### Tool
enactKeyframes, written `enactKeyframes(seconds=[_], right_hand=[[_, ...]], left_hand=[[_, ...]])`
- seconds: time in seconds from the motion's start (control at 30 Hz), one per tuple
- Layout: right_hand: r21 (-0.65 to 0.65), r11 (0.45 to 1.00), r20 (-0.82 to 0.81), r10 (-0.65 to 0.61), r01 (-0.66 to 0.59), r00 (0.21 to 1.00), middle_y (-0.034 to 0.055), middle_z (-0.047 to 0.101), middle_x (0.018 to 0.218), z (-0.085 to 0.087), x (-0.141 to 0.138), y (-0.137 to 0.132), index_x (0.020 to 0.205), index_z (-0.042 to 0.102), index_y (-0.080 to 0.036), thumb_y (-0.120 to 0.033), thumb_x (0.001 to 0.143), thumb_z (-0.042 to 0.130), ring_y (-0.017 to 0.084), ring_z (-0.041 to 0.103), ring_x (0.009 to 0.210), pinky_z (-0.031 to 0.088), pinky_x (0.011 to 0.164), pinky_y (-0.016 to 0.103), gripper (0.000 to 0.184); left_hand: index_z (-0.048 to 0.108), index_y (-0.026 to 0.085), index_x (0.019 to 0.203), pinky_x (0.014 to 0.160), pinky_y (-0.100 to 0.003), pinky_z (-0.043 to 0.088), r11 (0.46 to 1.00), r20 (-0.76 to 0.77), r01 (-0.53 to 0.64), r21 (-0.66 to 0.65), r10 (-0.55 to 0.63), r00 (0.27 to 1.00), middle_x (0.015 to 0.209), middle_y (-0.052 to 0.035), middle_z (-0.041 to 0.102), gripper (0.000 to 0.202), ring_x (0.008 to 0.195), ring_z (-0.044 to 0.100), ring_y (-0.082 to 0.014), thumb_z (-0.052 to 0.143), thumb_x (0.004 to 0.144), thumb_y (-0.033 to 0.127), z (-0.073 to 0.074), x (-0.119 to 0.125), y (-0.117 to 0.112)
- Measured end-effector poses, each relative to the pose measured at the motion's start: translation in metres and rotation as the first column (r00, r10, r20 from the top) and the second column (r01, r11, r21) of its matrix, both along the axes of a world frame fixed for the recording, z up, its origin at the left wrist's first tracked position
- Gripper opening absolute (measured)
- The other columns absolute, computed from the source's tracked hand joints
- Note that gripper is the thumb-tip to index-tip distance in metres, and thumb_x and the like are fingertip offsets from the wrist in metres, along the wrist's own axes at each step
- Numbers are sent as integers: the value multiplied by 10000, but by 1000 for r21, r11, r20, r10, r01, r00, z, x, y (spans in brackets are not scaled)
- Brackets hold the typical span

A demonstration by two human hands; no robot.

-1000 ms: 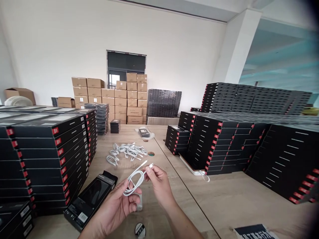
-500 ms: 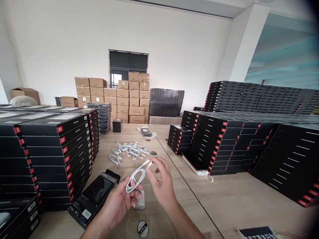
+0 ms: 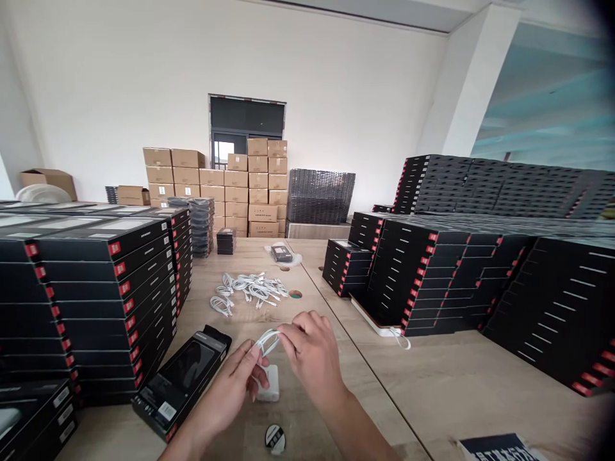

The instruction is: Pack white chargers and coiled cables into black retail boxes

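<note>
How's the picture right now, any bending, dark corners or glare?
Head view: the far-right black cardboard boxes lean, apparently from wide-angle distortion; head view: the upper right corner falls dark; head view: the dark-framed glass window has one bright patch; head view: the coiled white cable looks slightly soft.

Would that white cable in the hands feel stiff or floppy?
The white cable probably flexes easily, since it curves into loops between the left hand and right hand. It seems light, being thin. The loops might loosen if released, as no tie shows.
</note>
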State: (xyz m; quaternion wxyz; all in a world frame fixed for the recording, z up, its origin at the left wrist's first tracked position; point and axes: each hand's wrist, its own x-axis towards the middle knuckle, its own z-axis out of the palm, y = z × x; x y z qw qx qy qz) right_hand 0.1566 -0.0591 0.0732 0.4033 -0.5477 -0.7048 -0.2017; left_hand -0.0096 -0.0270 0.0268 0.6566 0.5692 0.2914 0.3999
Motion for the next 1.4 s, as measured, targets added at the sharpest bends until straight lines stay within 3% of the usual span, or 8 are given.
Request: enactKeyframes(seconds=[0.13, 0.3, 0.67, 0.87, 0.93, 1.0, 1.17, 1.4], right_hand=[[-209, 968, -265, 79, -137, 961, 10, 626, 700, 0, -10, -4, 801, 646, -231, -259, 910, 531, 173, 536, 641, 357, 634, 304, 161], [-228, 889, -633, 174, -396, 754, -20, 610, 650, 2, -18, -6, 769, 603, -226, -331, 889, 553, 146, 524, 575, 376, 549, 257, 167], [-192, 895, -606, 214, -402, 766, 5, 641, 709, 2, -23, -12, 793, 618, -223, -330, 908, 532, 158, 553, 640, 399, 603, 265, 180], [-146, 731, -926, 136, -666, 353, -15, 601, 601, -3, -26, -1, 702, 575, -202, -496, 823, 613, 136, 553, 517, 408, 488, 243, 320], [-145, 696, -954, 91, -703, 287, 3, 637, 646, -4, -26, 1, 710, 599, -191, -509, 786, 651, 141, 580, 525, 398, 465, 237, 330], [-188, 720, -936, 74, -668, 343, 3, 638, 638, -7, -26, 3, 752, 649, -188, -479, 790, 653, 134, 557, 505, 382, 457, 237, 294], [-136, 933, -770, 113, -334, 628, -36, 561, 592, -15, -27, 5, 825, 718, -212, -310, 732, 718, 131, 487, 556, 410, 558, 252, 135], [-18, 896, -961, 106, -443, 254, 73, 690, 950, -12, -19, 12, 984, 685, -187, -431, 683, 781, 213, 631, 821, 482, 595, 263, 399]], left_hand=[[580, 193, 817, 550, -253, 354, 988, -181, -68, 139, 93, 979, 635, 7, 576, 463, 565, 482, -134, 425, 874, 626, -2, -1, -1], [524, 212, 754, 624, -255, 372, 947, -206, -78, 312, 148, 967, 671, 15, 537, 354, 648, 480, -153, 491, 881, 541, 4, -2, -5], [565, 224, 916, 594, -262, 355, 942, -133, -187, 278, 230, 964, 643, 21, 543, 246, 583, 474, -165, 587, 833, 455, 5, -5, -7], [518, 225, 871, 555, -247, 377, 955, -200, -96, 279, 155, 967, 659, 36, 517, 218, 558, 454, -135, 505, 885, 442, 5, -3, -9], [499, 223, 868, 516, -232, 369, 971, -204, -53, 233, 102, 974, 652, 48, 503, 228, 532, 447, -118, 487, 894, 450, 6, -1, -9], [492, 217, 862, 465, -217, 339, 984, -165, -19, 179, 49, 985, 631, 60, 491, 247, 484, 433, -98, 493, 889, 463, 5, 1, -9], [468, 214, 830, 394, -195, 248, 996, -25, -62, 60, 64, 998, 578, 86, 464, 339, 380, 377, -56, 491, 867, 550, 5, 6, -6], [485, 217, 841, 403, -172, 216, 991, 44, -70, -114, 76, 996, 599, 72, 524, 349, 409, 408, -47, 582, 808, 550, 6, 5, -3]])
